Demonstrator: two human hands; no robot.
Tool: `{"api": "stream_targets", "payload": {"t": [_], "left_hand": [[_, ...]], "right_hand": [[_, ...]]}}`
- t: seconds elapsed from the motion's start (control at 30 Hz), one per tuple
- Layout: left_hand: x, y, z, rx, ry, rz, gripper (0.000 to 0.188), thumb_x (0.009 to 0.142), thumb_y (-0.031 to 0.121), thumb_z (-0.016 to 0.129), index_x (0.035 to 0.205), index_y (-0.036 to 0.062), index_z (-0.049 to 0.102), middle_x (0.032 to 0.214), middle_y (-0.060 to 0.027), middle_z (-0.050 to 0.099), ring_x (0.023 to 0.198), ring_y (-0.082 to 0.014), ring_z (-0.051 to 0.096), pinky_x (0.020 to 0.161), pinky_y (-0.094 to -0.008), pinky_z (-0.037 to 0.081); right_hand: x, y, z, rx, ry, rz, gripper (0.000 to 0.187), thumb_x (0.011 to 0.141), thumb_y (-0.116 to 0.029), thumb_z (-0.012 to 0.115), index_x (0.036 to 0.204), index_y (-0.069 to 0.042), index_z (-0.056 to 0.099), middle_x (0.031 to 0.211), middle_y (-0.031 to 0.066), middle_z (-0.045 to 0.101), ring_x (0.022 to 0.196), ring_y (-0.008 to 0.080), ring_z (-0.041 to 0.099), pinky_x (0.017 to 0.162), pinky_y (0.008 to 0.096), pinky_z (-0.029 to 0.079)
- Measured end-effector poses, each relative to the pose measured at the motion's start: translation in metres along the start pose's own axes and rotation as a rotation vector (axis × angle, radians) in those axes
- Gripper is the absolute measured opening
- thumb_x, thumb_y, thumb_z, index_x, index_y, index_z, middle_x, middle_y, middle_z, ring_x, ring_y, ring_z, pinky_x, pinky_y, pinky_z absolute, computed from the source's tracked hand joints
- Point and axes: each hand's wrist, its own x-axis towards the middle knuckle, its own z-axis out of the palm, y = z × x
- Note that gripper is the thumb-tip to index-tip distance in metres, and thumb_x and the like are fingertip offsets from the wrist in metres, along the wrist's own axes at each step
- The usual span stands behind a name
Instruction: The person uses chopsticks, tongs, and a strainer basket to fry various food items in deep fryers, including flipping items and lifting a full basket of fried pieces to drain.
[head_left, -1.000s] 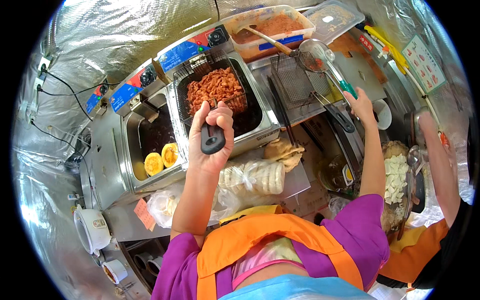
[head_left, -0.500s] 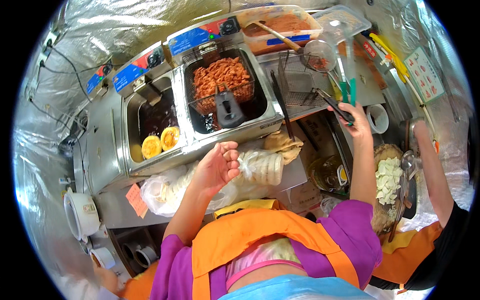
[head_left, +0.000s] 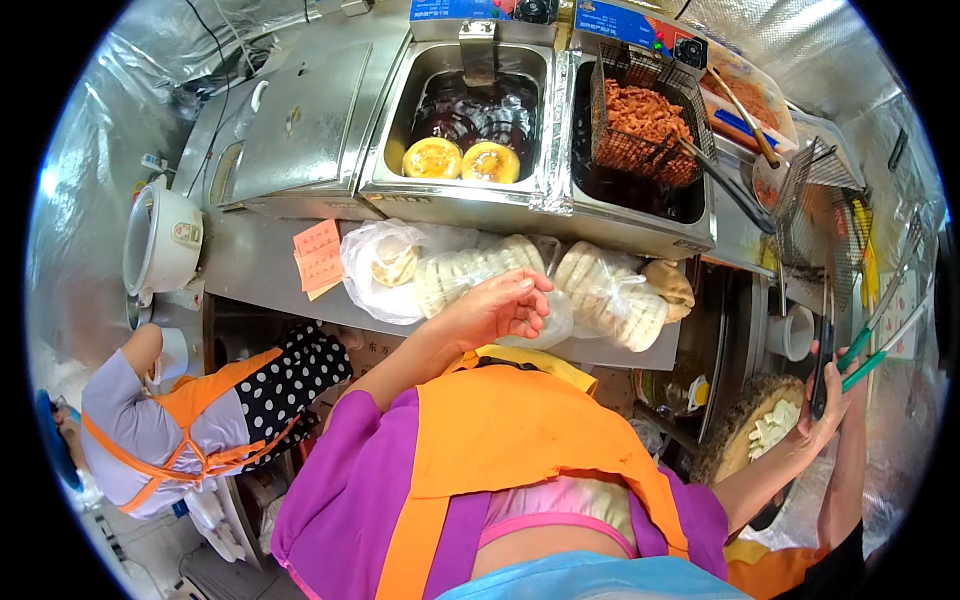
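My right hand [head_left: 828,408] is closed round green-handled tongs [head_left: 872,355] and a black-handled tool [head_left: 824,365], perhaps a second pair of tongs, by the chopping board [head_left: 738,440]. My left hand [head_left: 503,306] holds nothing, fingers loosely curled and apart, above clear bags of pale round flatbreads [head_left: 612,295]. Beyond it, two golden round cakes [head_left: 462,160] float at the near edge of the left fryer [head_left: 398,160] in dark oil. Over the right fryer [head_left: 630,215], a wire basket [head_left: 648,160] holds reddish-brown fried meat pieces [head_left: 645,115].
Two empty-looking wire baskets [head_left: 820,215] stand right of the fryers, near a lidless tub [head_left: 760,85] of reddish food. A co-worker's forearm [head_left: 848,470] is close to my right arm. Another person [head_left: 190,400] stands at left, below a white rice cooker [head_left: 165,240].
The view has turned left, so the fryers appear further right. My right hand has moved with the tongs from beside the wire baskets to the chopping board. My left hand still holds nothing.
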Motion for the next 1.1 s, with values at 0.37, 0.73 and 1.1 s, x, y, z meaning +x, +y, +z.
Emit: {"api": "stream_targets", "payload": {"t": [0.37, 0.73, 1.1], "left_hand": [[-0.038, 0.052, 0.024, 0.385, -0.297, -0.024, 0.033, 0.096, 0.028, 0.049, 0.120, 0.0056, 0.046, 0.101, -0.0057, 0.059, 0.085, -0.0142, 0.059, 0.079, -0.0294, 0.048], [-0.012, 0.081, 0.073, 0.105, -0.116, 0.588, 0.042, 0.092, 0.018, 0.056, 0.124, -0.0015, 0.036, 0.120, -0.0099, 0.055, 0.111, -0.0147, 0.052, 0.094, -0.0315, 0.042], [-0.094, 0.134, 0.002, -0.196, -0.200, 0.365, 0.054, 0.080, 0.009, 0.057, 0.125, -0.0124, 0.037, 0.088, -0.0090, 0.052, 0.063, -0.0136, 0.056, 0.053, -0.0294, 0.053]], "right_hand": [[-0.080, -0.112, 0.089, 0.314, -0.367, -0.240, 0.056, 0.083, -0.010, 0.063, 0.131, -0.004, 0.034, 0.110, 0.0236, 0.057, 0.048, 0.0081, 0.048, 0.040, 0.0145, 0.041], [-0.109, -0.085, 0.366, 0.574, -0.571, -0.001, 0.034, 0.076, -0.008, 0.063, 0.108, -0.002, 0.052, 0.100, 0.0087, 0.057, 0.086, 0.0122, 0.054, 0.075, 0.0241, 0.044], [-0.073, -0.086, 0.323, 0.087, -0.480, -0.125, 0.036, 0.096, -0.036, 0.049, 0.110, -0.003, 0.050, 0.085, 0.0033, 0.058, 0.048, 0.0030, 0.043, 0.040, 0.0169, 0.033]]}}
